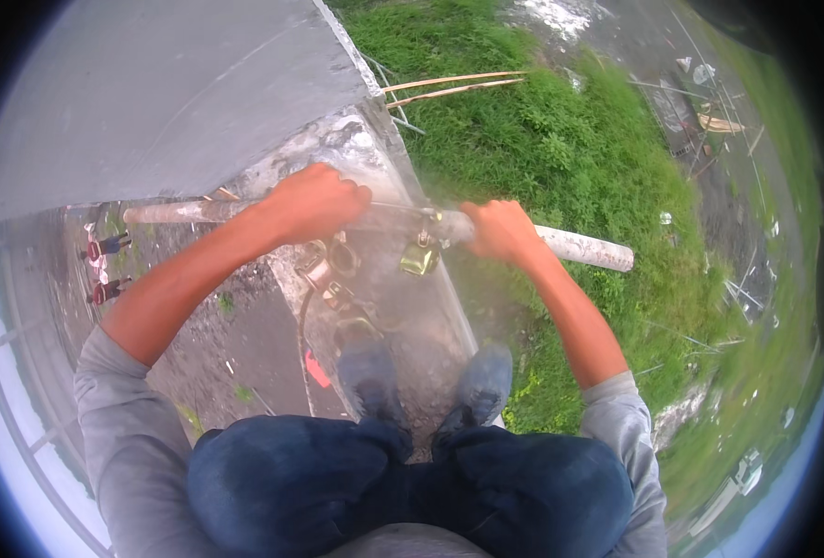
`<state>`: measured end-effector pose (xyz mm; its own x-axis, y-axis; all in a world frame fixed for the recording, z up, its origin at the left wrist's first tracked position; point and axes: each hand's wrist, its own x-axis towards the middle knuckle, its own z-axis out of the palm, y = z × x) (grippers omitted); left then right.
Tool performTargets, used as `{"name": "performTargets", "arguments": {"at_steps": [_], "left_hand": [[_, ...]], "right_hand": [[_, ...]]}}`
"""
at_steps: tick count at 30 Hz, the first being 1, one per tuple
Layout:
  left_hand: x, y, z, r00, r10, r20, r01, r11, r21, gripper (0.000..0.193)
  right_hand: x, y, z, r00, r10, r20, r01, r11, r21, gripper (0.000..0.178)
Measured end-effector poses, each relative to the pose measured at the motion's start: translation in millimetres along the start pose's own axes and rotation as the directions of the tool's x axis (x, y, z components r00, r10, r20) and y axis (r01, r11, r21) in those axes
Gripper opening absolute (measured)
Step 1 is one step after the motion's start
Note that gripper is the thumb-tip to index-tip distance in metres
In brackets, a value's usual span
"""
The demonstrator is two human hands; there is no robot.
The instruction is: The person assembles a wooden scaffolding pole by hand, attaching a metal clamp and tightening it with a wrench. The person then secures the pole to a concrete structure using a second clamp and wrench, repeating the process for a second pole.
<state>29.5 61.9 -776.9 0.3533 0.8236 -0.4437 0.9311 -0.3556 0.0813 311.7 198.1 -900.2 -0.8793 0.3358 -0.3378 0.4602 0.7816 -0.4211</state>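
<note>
A long, pale, worn scaffold pipe [587, 248] lies crosswise in front of me, over a narrow concrete ledge. My left hand [324, 200] is closed around it left of the middle. Further right, my right hand [503, 230] wraps the same pipe, whose right end sticks out past my fist. Between the two fists a brassy metal scaffold clamp [419, 256] hangs on the pipe, close to my right hand. More metal clamps [325, 270] sit below my left hand, near my shoes; how they are joined is too blurred to tell.
I crouch with both shoes [483, 379] on the dusty ledge [421, 358]. A grey concrete slab [189, 102] rises at the upper left. Far below lie green grass [561, 139] on the right and dark ground on the left, where people [105, 246] stand. Thin strips [454, 86] jut past the slab.
</note>
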Motion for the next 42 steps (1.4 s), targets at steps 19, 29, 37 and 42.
{"name": "performTargets", "arguments": {"at_steps": [19, 29, 37, 42], "left_hand": [[28, -58, 88, 0.991, 0.081, -0.105, -0.098, 0.980, -0.172, 0.019], [6, -24, 62, 0.987, -0.158, -0.021, 0.118, 0.815, -0.567, 0.030], [1, 2, 9, 0.913, -0.390, 0.119, 0.407, 0.859, -0.311, 0.029], [7, 46, -14, 0.950, -0.284, 0.134, 0.296, 0.952, -0.081, 0.017]], "right_hand": [[3, 4, 3, 1.000, -0.031, -0.004, 0.031, 1.000, 0.006, 0.041], [0, -1, 6, 1.000, 0.017, -0.001, -0.017, 1.000, -0.016, 0.048], [2, 0, 9, 0.999, 0.010, -0.039, -0.011, 1.000, -0.023, 0.037], [4, -2, 10, 0.999, 0.037, -0.025, -0.038, 0.999, -0.022, 0.035]]}}
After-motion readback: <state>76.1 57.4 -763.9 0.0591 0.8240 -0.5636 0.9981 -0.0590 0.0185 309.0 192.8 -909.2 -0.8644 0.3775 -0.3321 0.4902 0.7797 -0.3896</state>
